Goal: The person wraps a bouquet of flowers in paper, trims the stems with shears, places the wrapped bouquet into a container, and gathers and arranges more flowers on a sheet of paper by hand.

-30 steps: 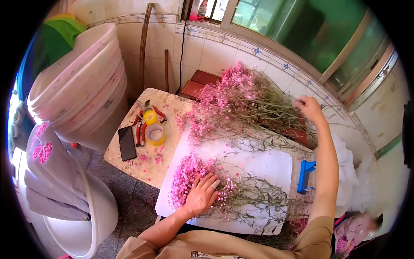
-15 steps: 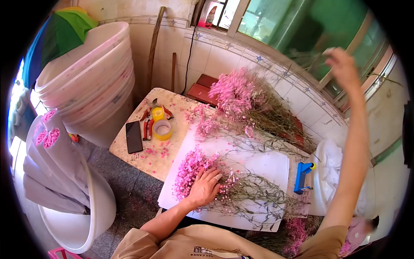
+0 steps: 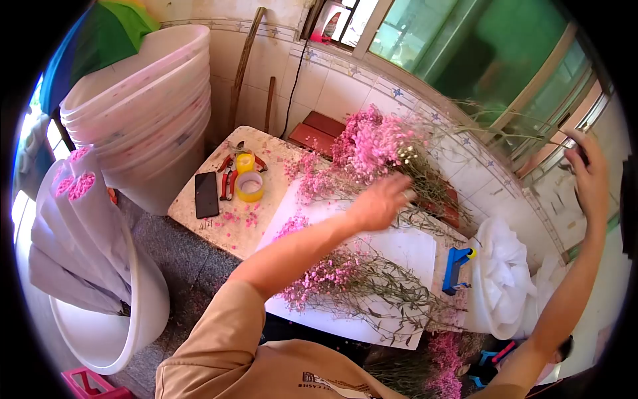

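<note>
My left hand (image 3: 383,203), blurred, reaches to the near edge of the big pile of pink flowers (image 3: 379,143) at the back of the table; what its fingers touch is unclear. My right hand (image 3: 586,159) is raised at the far right, fingers curled round thin green stems (image 3: 515,132) that stretch left over the pile. Below my left forearm, a second bunch of pink flowers (image 3: 332,276) lies on white paper sheets (image 3: 405,256), stems pointing right.
On the table's left (image 3: 193,224) are a phone (image 3: 207,195), red-handled pruners (image 3: 228,183) and yellow tape rolls (image 3: 250,187). A blue tape dispenser (image 3: 455,269) sits at the right edge. Stacked tubs (image 3: 143,113) and a tub of wrapped flowers (image 3: 147,292) stand left. Another person is partly visible lower right.
My left hand has left the lower bunch and moved up and right to the pile. My right hand has swung further right, drawing stems out. The camera view has shifted slightly.
</note>
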Action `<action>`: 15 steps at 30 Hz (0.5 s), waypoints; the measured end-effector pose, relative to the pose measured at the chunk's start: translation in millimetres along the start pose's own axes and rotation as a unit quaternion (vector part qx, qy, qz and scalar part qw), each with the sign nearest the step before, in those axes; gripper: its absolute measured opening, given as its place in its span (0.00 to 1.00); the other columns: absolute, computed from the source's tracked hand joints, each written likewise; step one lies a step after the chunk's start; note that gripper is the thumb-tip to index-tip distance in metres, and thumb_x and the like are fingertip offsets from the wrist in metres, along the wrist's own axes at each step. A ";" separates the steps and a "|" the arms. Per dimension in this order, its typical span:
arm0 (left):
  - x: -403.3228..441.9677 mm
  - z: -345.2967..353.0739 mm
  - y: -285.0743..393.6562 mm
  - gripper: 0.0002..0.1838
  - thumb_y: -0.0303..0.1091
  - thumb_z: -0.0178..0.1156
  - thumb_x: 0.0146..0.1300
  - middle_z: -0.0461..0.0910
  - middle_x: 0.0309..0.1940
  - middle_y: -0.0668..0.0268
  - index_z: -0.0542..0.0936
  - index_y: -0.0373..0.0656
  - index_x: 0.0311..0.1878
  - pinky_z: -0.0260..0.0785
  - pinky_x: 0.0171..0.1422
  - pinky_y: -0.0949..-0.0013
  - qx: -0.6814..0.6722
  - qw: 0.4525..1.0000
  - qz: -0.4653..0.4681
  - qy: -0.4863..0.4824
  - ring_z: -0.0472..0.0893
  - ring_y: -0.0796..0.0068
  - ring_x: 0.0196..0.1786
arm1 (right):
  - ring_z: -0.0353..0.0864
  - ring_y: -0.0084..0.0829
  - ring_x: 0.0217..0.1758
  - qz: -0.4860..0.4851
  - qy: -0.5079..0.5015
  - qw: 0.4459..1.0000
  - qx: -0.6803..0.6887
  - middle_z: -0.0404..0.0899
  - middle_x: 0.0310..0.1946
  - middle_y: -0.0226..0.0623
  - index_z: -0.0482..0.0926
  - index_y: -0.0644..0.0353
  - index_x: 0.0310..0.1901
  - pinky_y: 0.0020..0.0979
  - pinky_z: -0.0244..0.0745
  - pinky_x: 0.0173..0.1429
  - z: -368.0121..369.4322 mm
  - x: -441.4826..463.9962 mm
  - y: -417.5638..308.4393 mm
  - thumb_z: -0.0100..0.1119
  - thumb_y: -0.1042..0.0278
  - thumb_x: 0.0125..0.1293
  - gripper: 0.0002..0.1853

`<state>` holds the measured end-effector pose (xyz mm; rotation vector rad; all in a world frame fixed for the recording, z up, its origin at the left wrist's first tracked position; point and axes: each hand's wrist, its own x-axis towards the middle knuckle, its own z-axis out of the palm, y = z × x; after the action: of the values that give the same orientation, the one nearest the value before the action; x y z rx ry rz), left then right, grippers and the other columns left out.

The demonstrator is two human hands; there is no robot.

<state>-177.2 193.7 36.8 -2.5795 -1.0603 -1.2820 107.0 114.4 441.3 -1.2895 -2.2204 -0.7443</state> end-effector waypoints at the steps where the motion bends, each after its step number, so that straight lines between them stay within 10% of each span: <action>1: 6.1 -3.6 -16.8 0.32 0.26 0.57 0.63 0.64 0.77 0.47 0.70 0.39 0.74 0.54 0.85 0.46 -0.040 0.985 -0.133 -0.102 0.62 0.46 0.80 | 0.78 0.23 0.47 0.029 -0.009 1.000 -0.004 0.83 0.47 0.30 0.83 0.61 0.59 0.27 0.73 0.55 -18.1 -8.7 9.1 0.61 0.73 0.72 0.16; 2: 4.8 -7.8 -30.2 0.33 0.27 0.57 0.63 0.62 0.79 0.47 0.70 0.39 0.74 0.54 0.85 0.46 -0.079 0.941 -0.260 -0.200 0.60 0.46 0.81 | 0.78 0.23 0.47 0.030 -0.006 1.000 -0.006 0.83 0.47 0.30 0.83 0.61 0.59 0.27 0.73 0.55 -32.3 -20.9 21.2 0.61 0.73 0.72 0.16; 7: -46.4 12.2 -9.1 0.34 0.36 0.66 0.62 0.71 0.71 0.46 0.72 0.37 0.71 0.62 0.79 0.46 0.059 0.969 -0.188 -0.146 0.66 0.41 0.75 | 0.78 0.22 0.54 0.162 0.065 0.983 0.063 0.83 0.54 0.32 0.82 0.64 0.62 0.25 0.71 0.63 -79.5 -103.1 61.8 0.58 0.66 0.78 0.17; 10: -42.9 -2.4 39.6 0.43 0.42 0.73 0.62 0.65 0.77 0.47 0.65 0.40 0.77 0.53 0.84 0.45 -0.223 0.953 -0.119 -0.166 0.60 0.48 0.81 | 0.78 0.22 0.53 0.205 0.017 0.971 0.124 0.83 0.52 0.32 0.82 0.64 0.63 0.26 0.72 0.63 -54.3 -163.9 80.0 0.60 0.67 0.77 0.17; 13: -34.9 -12.8 62.3 0.45 0.44 0.76 0.61 0.70 0.75 0.52 0.65 0.42 0.77 0.54 0.85 0.48 -0.554 0.817 -0.150 -0.054 0.65 0.53 0.79 | 0.78 0.21 0.51 0.318 -0.050 0.931 0.173 0.84 0.48 0.30 0.83 0.62 0.63 0.26 0.74 0.58 22.0 -247.1 93.9 0.61 0.70 0.75 0.17; 15: -38.1 6.1 47.5 0.49 0.43 0.76 0.61 0.73 0.72 0.56 0.59 0.43 0.80 0.57 0.84 0.48 -0.856 0.472 -0.194 0.078 0.69 0.59 0.77 | 0.77 0.20 0.50 0.323 -0.068 0.919 0.217 0.84 0.48 0.28 0.85 0.59 0.60 0.26 0.76 0.53 87.5 -290.6 48.0 0.62 0.76 0.72 0.16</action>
<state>-159.8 138.8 16.0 -2.4353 0.2532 -4.1948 270.2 7.7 203.9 -1.7132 -1.7249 0.0861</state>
